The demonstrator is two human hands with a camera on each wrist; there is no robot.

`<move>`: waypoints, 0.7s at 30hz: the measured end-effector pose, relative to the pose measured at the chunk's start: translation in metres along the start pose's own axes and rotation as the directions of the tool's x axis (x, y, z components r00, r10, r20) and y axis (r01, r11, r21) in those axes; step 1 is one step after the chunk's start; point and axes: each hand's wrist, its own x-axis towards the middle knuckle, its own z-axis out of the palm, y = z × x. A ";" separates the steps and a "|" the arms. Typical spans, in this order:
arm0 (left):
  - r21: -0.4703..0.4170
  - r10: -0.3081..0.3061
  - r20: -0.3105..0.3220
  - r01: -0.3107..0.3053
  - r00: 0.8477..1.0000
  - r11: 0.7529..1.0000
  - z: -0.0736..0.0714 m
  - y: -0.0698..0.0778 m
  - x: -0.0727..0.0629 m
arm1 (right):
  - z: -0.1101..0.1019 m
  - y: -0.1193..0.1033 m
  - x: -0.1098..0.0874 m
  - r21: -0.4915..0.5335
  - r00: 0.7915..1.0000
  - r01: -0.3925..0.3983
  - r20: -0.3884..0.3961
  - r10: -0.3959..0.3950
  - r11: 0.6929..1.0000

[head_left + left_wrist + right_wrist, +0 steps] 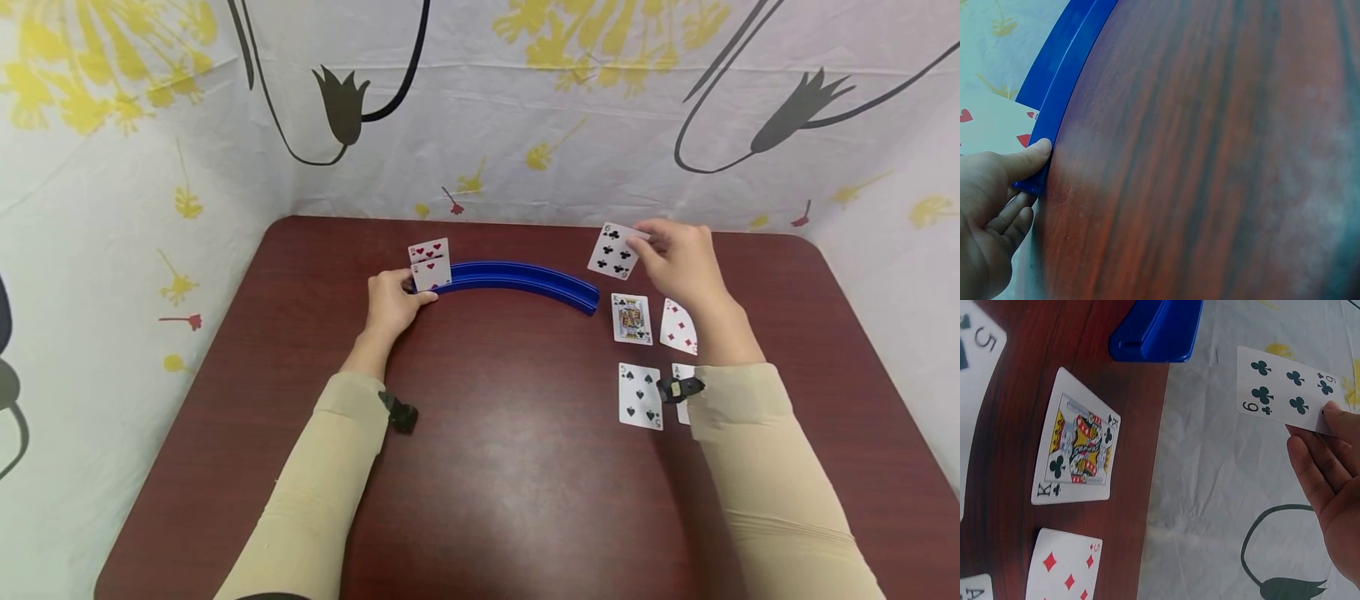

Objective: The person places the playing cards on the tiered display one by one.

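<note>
A curved blue card holder (517,273) lies across the back of the table. My left hand (392,307) grips its left end, the thumb on the front side in the left wrist view (985,212). Two heart cards (430,262) stand overlapping in the holder beside that hand. Past the holder's right end, my right hand (682,260) pinches the six of clubs (615,252) by its edge, raised with its face toward me. In the right wrist view the same six of clubs (1285,390) is held between thumb and fingers.
Face up on the right of the table lie the king of clubs (632,319), the five of diamonds (678,327), the five of spades (641,397) and an ace (682,370) partly hidden by my right wrist. A patterned cloth (480,125) hangs behind the table (487,433).
</note>
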 end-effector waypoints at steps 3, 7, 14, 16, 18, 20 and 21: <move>-0.003 0.002 0.001 -0.002 1.000 1.000 0.000 0.000 0.000 | 0.003 -0.003 0.002 0.005 1.000 0.002 0.005 -0.002 1.000; -0.001 -0.001 0.003 0.001 1.000 1.000 0.000 0.000 0.000 | 0.006 -0.009 0.004 0.012 1.000 0.003 0.015 -0.003 1.000; 0.009 -0.010 0.013 0.010 1.000 1.000 0.001 0.000 0.002 | 0.012 -0.018 0.007 0.043 1.000 0.010 0.021 -0.011 0.999; 0.009 -0.010 0.016 0.010 1.000 1.000 0.001 0.000 0.002 | 0.015 -0.019 0.008 0.049 1.000 0.020 0.017 -0.021 0.999; 0.009 -0.010 0.018 0.010 1.000 1.000 0.001 -0.001 0.002 | 0.019 -0.019 0.009 0.056 0.999 0.030 0.011 -0.031 0.998; 0.009 -0.009 0.018 0.009 1.000 1.000 0.000 -0.001 0.001 | 0.023 -0.021 0.010 0.068 0.999 0.033 0.014 -0.034 0.997; 0.010 -0.008 0.018 0.008 1.000 1.000 0.000 -0.001 0.001 | 0.025 -0.022 0.011 0.071 0.999 0.035 0.016 -0.036 0.997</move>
